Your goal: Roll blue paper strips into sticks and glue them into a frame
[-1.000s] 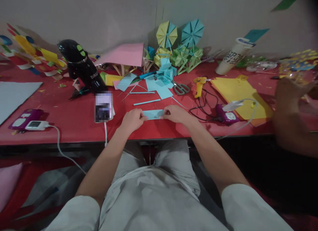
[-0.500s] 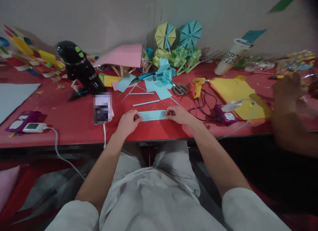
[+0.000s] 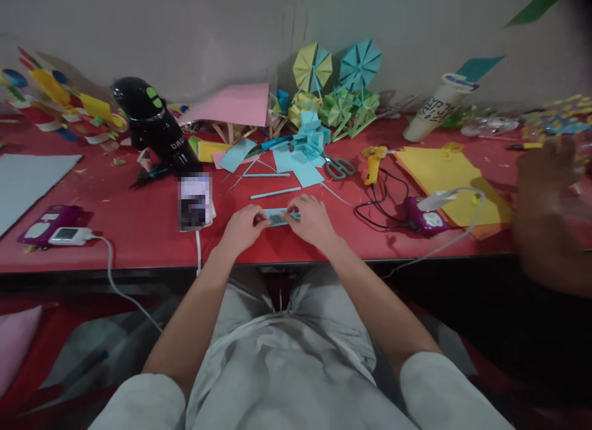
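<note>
A light blue strip of paper point(image 3: 277, 218) lies on the red table in front of me, partly covered by my fingers. My left hand point(image 3: 246, 225) pinches its left end between thumb and fingers. Over its right part sits my right hand point(image 3: 311, 219), fingers bent and pressed on the paper. Just beyond the strip lie two thin blue paper sticks, the nearer stick point(image 3: 275, 193) and the farther stick point(image 3: 266, 175). Blue paper pieces point(image 3: 305, 168) and grey-green scissors point(image 3: 340, 167) are further back.
A phone point(image 3: 197, 202) and a black bottle point(image 3: 155, 124) stand left. On the right are a yellow glue gun point(image 3: 372, 163) with a looping cable, a purple power socket point(image 3: 425, 217) and yellow paper point(image 3: 456, 180). Paper umbrellas point(image 3: 361, 66) line the wall. Another person's arm point(image 3: 546, 214) reaches in at far right.
My right hand has moved left along the strip, from its right end to nearer my left hand, and covers more of it. My left hand keeps its place at the left end.
</note>
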`<state>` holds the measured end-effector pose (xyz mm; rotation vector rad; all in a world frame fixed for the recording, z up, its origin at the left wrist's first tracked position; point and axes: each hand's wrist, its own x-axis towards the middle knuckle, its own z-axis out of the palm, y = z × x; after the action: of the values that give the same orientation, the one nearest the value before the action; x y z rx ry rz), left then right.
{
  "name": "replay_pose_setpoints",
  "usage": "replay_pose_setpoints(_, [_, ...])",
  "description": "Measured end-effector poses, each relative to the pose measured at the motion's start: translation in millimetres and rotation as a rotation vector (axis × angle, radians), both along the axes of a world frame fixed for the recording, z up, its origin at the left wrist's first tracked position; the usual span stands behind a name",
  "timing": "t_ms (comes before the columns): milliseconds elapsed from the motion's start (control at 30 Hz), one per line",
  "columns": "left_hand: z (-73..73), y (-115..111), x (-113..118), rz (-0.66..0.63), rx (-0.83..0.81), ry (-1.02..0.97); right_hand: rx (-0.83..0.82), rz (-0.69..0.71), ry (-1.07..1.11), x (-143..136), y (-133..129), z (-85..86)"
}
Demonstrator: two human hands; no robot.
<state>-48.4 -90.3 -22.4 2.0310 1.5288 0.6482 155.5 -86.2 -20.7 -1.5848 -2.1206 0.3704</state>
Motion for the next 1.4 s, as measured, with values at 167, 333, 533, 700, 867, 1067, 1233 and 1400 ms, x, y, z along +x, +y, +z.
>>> replay_pose_setpoints(167, [0.6,-2.3,0.1,0.02,-0.001,-0.005,-0.042,-0.008,-0.105,-11.0,-6.2,-7.5])
replay_pose_setpoints(333, [-0.2,-2.3,0.0,0.017,-0.001,0.004,-0.034,-0.05,-0.055,6.1,-3.1,-14.8])
replay_pose_setpoints(533, [-1.5,-2.2,-0.4,0.01,0.003,0.017,-0.025,-0.056,-0.101,12.4,-4.7,-9.3])
replay_pose_setpoints(700, [-4.1,-2.1,-2.2,-0.013,0.031,0.026,0.106,0.158,-0.107,-13.2,-36.2,-2.9])
replay_pose_setpoints(867, [-3.0,-2.4,-3.1,-0.011,0.032,0.022,0.113,0.388,-0.148,-31.6,-68.9,-14.6])
replay_pose_setpoints(1067, [-1.7,-5.0,-0.4,-0.004,0.05,0.055,0.072,0.328,-0.155,-9.9,-70.2,-18.0])
replay_pose_setpoints(1233, [-0.4,-7.6,1.1,0.035,0.029,0.057,0.067,0.238,-0.129,5.5,-74.9,-14.9])
replay_pose_setpoints(1400, [0.4,-7.7,1.9,0.051,0.014,0.045,0.083,0.15,-0.118,22.5,-78.6,-17.6])
